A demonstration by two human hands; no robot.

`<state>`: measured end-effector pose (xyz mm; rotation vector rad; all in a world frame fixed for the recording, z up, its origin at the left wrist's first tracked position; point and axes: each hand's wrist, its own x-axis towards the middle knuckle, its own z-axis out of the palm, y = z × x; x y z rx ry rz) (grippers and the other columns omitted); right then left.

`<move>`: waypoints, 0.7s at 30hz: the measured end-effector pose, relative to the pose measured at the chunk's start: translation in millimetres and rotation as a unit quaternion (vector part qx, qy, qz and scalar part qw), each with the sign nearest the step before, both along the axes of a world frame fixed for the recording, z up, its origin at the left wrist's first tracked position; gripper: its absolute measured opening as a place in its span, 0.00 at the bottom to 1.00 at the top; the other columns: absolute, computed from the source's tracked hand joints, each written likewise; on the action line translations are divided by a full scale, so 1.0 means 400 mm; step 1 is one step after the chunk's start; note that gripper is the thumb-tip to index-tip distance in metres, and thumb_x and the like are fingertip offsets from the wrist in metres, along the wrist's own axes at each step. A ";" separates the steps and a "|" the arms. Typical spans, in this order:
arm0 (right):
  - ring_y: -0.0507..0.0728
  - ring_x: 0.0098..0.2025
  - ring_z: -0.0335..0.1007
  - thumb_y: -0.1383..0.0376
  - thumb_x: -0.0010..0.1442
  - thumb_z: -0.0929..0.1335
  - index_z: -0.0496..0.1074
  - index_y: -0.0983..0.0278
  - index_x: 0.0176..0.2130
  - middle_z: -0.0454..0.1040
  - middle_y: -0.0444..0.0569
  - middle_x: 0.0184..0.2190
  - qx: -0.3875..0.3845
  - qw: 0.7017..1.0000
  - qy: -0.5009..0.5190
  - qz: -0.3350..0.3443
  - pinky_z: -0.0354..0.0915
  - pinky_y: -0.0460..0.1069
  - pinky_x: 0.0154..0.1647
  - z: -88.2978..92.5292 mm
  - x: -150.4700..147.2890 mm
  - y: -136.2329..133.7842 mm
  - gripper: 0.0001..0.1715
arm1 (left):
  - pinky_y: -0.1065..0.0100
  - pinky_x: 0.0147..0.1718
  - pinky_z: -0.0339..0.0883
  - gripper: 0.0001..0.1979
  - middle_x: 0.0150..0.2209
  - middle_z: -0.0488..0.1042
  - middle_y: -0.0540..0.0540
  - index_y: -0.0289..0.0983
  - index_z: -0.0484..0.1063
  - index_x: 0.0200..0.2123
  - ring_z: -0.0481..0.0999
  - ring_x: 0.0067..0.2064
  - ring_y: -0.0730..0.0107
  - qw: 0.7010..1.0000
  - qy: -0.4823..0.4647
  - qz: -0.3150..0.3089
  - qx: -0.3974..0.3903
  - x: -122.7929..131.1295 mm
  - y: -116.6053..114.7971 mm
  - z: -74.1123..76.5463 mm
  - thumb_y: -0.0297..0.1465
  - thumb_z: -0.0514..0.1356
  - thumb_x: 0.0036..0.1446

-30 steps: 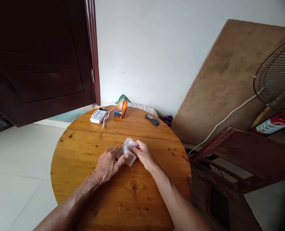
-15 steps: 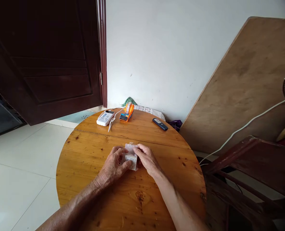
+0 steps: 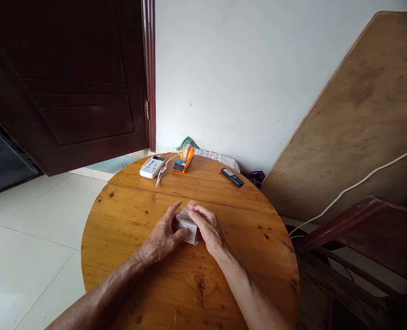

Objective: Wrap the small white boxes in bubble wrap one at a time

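A small white box (image 3: 190,233) with a printed face sits on the round wooden table, partly wrapped in clear bubble wrap (image 3: 186,213). My left hand (image 3: 161,237) steadies the box from the left, its thumb laid over the printed face and its index finger lifted. At the far right of the box, my right hand (image 3: 208,229) has its fingers closed on the raised flap of wrap. The fingertips of both hands are partly hidden behind the box and wrap.
Toward the back of the wooden table (image 3: 121,238) stand a white boxy device (image 3: 151,167) with a cable, an orange and blue tape dispenser (image 3: 184,160) and a dark remote control (image 3: 232,177). A dark wooden chair (image 3: 378,247) is at the right.
My left index finger has lifted away from the wrap. My right fingers have moved slightly up and left with the flap, which now stands folded up. The view has shifted a little.
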<state>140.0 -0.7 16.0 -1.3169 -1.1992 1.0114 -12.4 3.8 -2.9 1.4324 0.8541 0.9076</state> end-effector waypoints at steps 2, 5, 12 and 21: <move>0.53 0.26 0.62 0.53 0.51 0.71 0.73 0.63 0.26 0.69 0.42 0.22 -0.016 1.000 0.017 -0.004 0.60 0.48 0.30 0.005 -0.005 -0.001 0.16 | 0.64 0.44 0.66 0.44 0.45 0.73 0.44 0.36 0.46 0.68 0.72 0.42 0.67 0.999 -0.023 -0.017 -0.014 0.002 -0.005 0.007 0.36 0.64 0.52; 0.51 0.26 0.59 0.54 0.51 0.71 0.71 0.63 0.26 0.65 0.41 0.22 -0.007 0.999 0.035 -0.011 0.58 0.46 0.28 0.007 -0.011 -0.003 0.15 | 0.65 0.43 0.67 0.45 0.45 0.72 0.44 0.36 0.47 0.67 0.72 0.41 0.69 0.999 -0.028 -0.027 -0.030 0.003 -0.010 0.010 0.35 0.65 0.51; 0.50 0.26 0.55 0.55 0.54 0.69 0.68 0.63 0.24 0.61 0.40 0.21 0.023 0.999 0.022 -0.024 0.55 0.45 0.27 0.001 -0.012 -0.013 0.16 | 0.65 0.43 0.67 0.49 0.53 0.66 0.41 0.40 0.47 0.68 0.71 0.42 0.70 0.996 -0.058 -0.036 -0.051 0.002 -0.005 -0.005 0.36 0.69 0.47; 0.53 0.31 0.64 0.56 0.57 0.68 0.72 0.62 0.33 0.71 0.44 0.29 0.078 0.997 -0.004 0.002 0.62 0.47 0.35 -0.006 -0.009 -0.019 0.11 | 0.65 0.43 0.66 0.51 0.51 0.67 0.43 0.42 0.49 0.68 0.70 0.42 0.69 0.991 -0.080 -0.061 -0.088 -0.008 0.009 -0.007 0.34 0.72 0.45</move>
